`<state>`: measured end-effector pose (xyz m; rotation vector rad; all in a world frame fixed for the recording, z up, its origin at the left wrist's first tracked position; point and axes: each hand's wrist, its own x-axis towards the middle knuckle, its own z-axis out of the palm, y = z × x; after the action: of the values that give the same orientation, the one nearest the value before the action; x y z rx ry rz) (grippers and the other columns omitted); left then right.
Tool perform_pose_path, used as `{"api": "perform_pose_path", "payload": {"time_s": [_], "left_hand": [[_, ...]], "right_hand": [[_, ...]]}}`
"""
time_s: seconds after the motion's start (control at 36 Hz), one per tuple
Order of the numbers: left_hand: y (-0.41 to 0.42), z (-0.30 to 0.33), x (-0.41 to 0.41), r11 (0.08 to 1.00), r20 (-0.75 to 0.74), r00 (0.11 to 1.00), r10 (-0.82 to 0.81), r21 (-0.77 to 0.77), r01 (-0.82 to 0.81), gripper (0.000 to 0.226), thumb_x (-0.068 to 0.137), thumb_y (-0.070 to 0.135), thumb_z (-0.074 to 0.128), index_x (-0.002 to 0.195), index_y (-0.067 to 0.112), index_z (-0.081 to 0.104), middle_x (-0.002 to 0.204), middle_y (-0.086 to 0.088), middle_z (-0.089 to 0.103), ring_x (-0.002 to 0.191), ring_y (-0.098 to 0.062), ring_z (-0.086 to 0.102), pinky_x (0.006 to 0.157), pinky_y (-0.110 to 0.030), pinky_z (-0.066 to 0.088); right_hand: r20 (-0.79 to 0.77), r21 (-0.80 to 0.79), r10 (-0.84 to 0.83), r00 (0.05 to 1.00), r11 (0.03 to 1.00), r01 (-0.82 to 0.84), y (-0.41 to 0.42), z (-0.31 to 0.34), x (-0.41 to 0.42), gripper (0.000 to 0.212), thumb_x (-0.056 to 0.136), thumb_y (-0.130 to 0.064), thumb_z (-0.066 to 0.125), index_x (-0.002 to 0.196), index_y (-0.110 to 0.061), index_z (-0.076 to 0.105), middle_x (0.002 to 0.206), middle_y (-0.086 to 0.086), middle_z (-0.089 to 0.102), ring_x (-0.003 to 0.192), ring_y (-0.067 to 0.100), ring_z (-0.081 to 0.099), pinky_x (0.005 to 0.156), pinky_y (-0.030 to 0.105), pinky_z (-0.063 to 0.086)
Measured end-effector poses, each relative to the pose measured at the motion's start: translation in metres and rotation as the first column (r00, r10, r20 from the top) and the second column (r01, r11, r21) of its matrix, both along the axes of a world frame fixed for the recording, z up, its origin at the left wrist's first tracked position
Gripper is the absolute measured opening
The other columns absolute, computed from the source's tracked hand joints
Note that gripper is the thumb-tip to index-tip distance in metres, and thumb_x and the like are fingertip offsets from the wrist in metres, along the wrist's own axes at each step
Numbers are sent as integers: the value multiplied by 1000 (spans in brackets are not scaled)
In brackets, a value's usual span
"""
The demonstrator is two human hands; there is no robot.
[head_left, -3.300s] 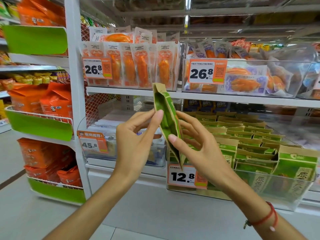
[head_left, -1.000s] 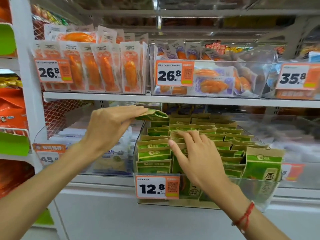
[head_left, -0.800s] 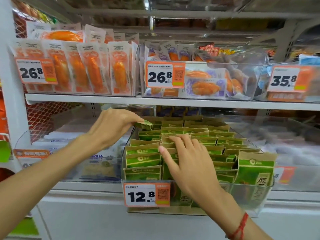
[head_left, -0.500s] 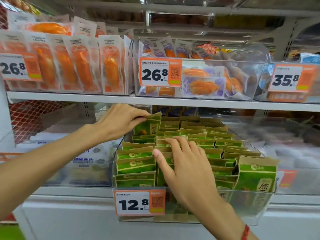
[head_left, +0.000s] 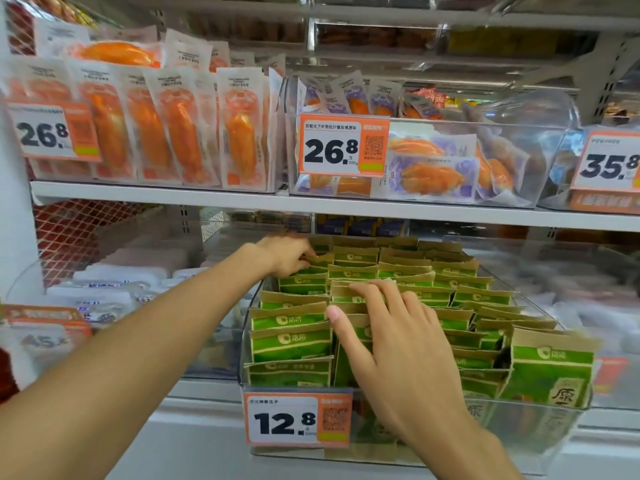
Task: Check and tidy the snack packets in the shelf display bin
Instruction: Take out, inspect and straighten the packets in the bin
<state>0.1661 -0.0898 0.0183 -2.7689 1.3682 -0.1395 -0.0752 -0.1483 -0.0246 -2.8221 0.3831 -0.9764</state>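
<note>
Dozens of green and tan snack packets stand upright in rows inside a clear plastic bin on the lower shelf, their folded tan tops facing up. One packet at the bin's front right corner stands taller than its neighbours and leans slightly. The right hand lies flat over the middle rows, fingers straight and spread, fingertips touching the packet tops and thumb pointing left; it grips nothing. The left hand reaches to the back left of the bin, its fingers curled down onto the top of a packet in the rear rows; whether it pinches that packet or only presses it cannot be told. An orange price tag reading 12.8 is clipped to the bin's front wall. Just left of the bin sits another clear bin with white packets. On the shelf above, orange pouches stand in a row beside a clear bin of purple and orange pouches, each with a 26.8 tag.
</note>
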Motion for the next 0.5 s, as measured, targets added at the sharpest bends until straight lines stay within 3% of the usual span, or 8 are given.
{"api": "perform_pose_path", "payload": {"time_s": [0.08,0.17,0.22,0.28,0.36,0.5], "left_hand": [[8,-1,1,998,-72,997,1,-66,-6,42,103,37,45,142,22,49,143,-2,52,127,-22,51,103,-37,42],[15,-5,3,940,-180,983,26,-330,-85,46,101,51,37,136,27,54,109,-4,66,98,-19,61,89,-34,48],[16,-12,12,852,-213,975,68,-497,-167,42,102,49,36,135,29,54,104,-5,65,88,-21,61,82,-32,49],[12,-16,19,798,-234,968,86,-566,-208,35,103,40,41,134,29,54,125,-9,63,100,-27,63,87,-37,51],[5,-17,23,783,-274,955,109,-569,-253,42,100,28,52,142,25,46,146,-10,47,124,-33,52,101,-44,46],[-2,-15,24,792,-468,883,46,-522,-317,33,92,15,65,124,13,62,129,-11,61,115,-27,58,101,-36,46]], "right_hand": [[-14,4,10,1000,1000,-10,0,0,-1,66,92,-70,8,127,-33,50,122,-16,53,109,8,50,97,29,42],[6,-6,-1,1000,1000,1,-1,-1,0,63,94,-68,10,124,-32,52,118,-15,55,105,10,52,94,30,44],[21,-10,-12,1000,1000,12,0,-1,1,61,95,-67,12,121,-31,54,115,-15,56,102,10,54,91,31,46],[27,-7,-11,1000,1000,11,0,-2,1,60,95,-67,12,121,-32,54,114,-15,56,102,10,54,91,31,46],[23,-7,-2,1000,1000,2,-1,-2,1,62,94,-68,10,121,-33,52,114,-16,55,103,9,53,92,31,45],[33,-18,0,999,1000,1,-2,-3,3,61,95,-68,11,122,-32,52,114,-17,55,103,9,53,92,30,45]]}}
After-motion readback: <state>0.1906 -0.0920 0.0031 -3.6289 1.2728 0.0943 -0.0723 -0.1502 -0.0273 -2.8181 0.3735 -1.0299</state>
